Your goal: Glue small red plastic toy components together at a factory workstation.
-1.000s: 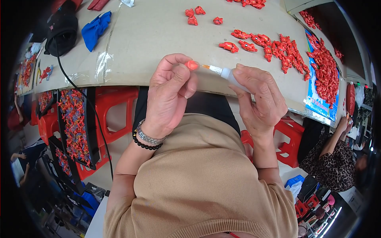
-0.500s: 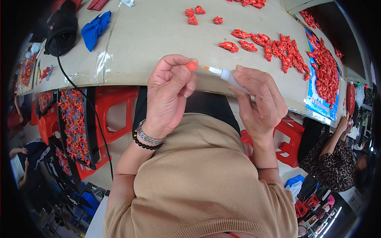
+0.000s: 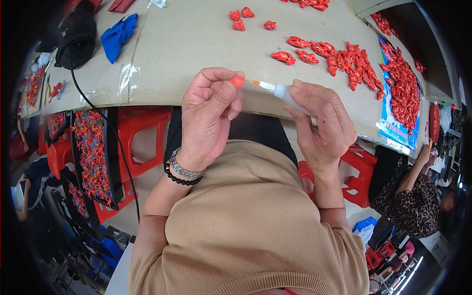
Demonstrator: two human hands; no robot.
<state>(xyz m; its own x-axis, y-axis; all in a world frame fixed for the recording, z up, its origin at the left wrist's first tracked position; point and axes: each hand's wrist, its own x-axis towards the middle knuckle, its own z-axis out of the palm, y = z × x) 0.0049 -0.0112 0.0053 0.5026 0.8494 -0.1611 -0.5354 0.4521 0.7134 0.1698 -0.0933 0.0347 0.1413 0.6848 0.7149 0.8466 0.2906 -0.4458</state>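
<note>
Between the thumb and index finger of my left hand (image 3: 209,118) is a small red plastic piece (image 3: 237,81), held just over the table's near edge. My right hand (image 3: 322,118) grips a white squeeze bottle (image 3: 281,91) with a thin amber tip, like a glue bottle. That tip points left at the red piece, with a narrow gap between them. Most of the bottle's body is hidden by my right fingers. Beyond my hands, several red toy-like parts (image 3: 283,58) lie on the table (image 3: 187,44), some joined in a cluster.
A large heap of red parts (image 3: 405,98) covers a blue sheet at the right. At the left lie a blue cloth (image 3: 118,37) and a black cap (image 3: 76,39), with a black cable hanging down. Red stools (image 3: 142,135) and a filled tray (image 3: 93,152) stand below. A co-worker (image 3: 410,206) sits at right.
The bottle's tip has shifted very slightly up and to the right, with a small turn of my right hand. My left hand stays nearly still. At far left, another person has moved.
</note>
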